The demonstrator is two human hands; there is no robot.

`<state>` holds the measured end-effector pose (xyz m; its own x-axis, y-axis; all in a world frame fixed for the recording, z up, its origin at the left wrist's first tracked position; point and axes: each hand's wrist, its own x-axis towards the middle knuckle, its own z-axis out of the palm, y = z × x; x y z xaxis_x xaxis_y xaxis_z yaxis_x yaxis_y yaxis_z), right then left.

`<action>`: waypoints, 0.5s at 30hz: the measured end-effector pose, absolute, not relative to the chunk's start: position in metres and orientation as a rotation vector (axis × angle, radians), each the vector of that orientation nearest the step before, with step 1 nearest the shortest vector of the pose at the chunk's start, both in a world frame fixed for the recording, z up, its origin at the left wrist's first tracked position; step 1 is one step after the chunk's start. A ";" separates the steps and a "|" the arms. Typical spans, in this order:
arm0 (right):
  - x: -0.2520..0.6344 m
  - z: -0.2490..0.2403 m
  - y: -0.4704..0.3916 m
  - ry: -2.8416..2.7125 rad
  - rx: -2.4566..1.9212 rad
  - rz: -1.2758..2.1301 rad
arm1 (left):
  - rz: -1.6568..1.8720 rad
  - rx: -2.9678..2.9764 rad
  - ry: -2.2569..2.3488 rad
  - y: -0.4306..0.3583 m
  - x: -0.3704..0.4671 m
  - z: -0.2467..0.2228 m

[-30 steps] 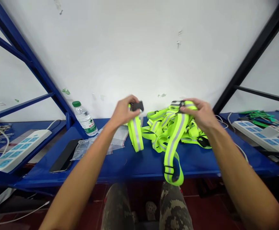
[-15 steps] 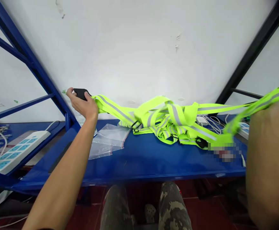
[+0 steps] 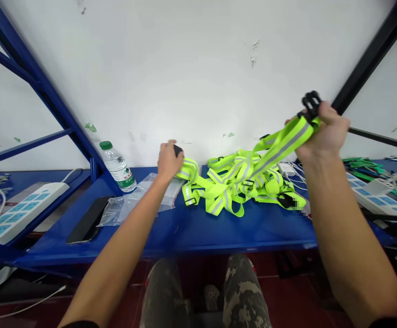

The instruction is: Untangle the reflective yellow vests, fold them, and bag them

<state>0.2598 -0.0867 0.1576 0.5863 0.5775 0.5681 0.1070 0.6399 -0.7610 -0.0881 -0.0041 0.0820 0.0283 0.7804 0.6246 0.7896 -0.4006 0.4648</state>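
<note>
"Reflective webbing (image 3: 231, 182): state appearance and location."

"Colour: fluorescent yellow-green, with a silver-grey stripe along its length. Black plastic adjusters are threaded on it. It lies in a loose, tangled heap on the blue shelf (image 3: 232, 234); one portion rises to the right hand (image 3: 324, 134)."

"State the grip of each hand."

"Left hand (image 3: 169, 160): fingers closed around a black part (image 3: 177, 150) at the left end of the heap. Right hand: closed on the raised webbing, below a black pronged buckle (image 3: 311, 104) that points upward."

"Give the counts."

"Pronged buckle: one in view. Black part at the left hand: one. Black fitting (image 3: 286, 200) at the right side of the heap: one. Separate straps: cannot be counted, because the loops overlap."

"List adjacent items."

"Water bottle (image 3: 119, 169), green cap: one. Black smartphone (image 3: 89, 221): one, lying flat. Clear plastic bags (image 3: 125, 207): overlapping, number unclear, between the smartphone and the heap. White power strips (image 3: 27, 212): two, one at each side."
</note>
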 end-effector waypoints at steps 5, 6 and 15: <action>0.214 0.161 -0.102 -1.056 -0.798 0.710 | -0.488 -2.907 -1.181 -0.037 -0.035 0.041; 0.213 0.163 -0.108 -1.072 -0.817 0.743 | -0.277 -3.031 -1.133 -0.040 -0.027 0.034; 0.281 0.181 -0.170 -1.230 -1.083 0.258 | 0.114 -2.948 -1.057 -0.047 0.001 0.023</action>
